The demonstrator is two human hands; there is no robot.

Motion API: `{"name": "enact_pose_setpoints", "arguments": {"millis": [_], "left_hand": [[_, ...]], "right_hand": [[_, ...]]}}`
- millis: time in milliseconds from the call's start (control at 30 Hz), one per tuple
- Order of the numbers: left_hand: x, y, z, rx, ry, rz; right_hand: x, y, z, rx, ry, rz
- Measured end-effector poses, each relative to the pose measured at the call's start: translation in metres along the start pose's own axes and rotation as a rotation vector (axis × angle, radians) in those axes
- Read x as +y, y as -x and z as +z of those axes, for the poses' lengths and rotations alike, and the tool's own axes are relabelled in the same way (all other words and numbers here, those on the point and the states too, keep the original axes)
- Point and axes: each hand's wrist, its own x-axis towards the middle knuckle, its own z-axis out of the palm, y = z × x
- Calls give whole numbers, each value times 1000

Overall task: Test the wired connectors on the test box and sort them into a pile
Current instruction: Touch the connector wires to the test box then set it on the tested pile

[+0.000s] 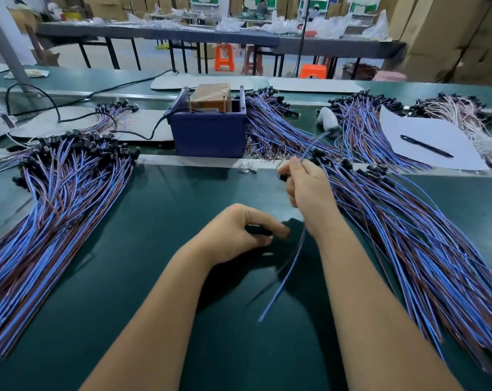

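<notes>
Both hands work above a green table. The left hand sits low near the middle, fingers curled round a black connector pinched between thumb and fingertips; a blue wire hangs from that spot toward the near edge, blurred, so whether it belongs to this connector cannot be told. The right hand is raised just beyond it, fingers curled, holding a second connector at its lower fingers and pinching a thin wire that runs up and away toward the far right. The test box, dark blue with a brown block inside and a black cable at its left side, stands at the far edge of the table, well apart from both hands. A large pile of blue and brown wired connectors lies to the left, their black heads toward the box. Another heap fans out on the right, just beside the right forearm. Further right lie a sheet of paper with a pen on it.
</notes>
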Motion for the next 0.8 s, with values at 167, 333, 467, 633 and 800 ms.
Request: {"name": "enact_pose_setpoints", "arguments": {"millis": [167,333,467,633,800], "left_hand": [[-7,-2,1,158,95,-48],[-6,-2,2,180,43,-77],[-2,-4,4,232,70,-87],[-5,-4,-4,557,-33,-125],[-22,11,-42,908,-500,-241]], "right_hand": [[-22,-5,-63,-7,828,-130],[-33,-14,-114,28,1142,-24],[-26,-19,-107,103,1471,26],[-9,-3,-11,96,1185,-254],[16,21,78,-223,896,-253]]}}
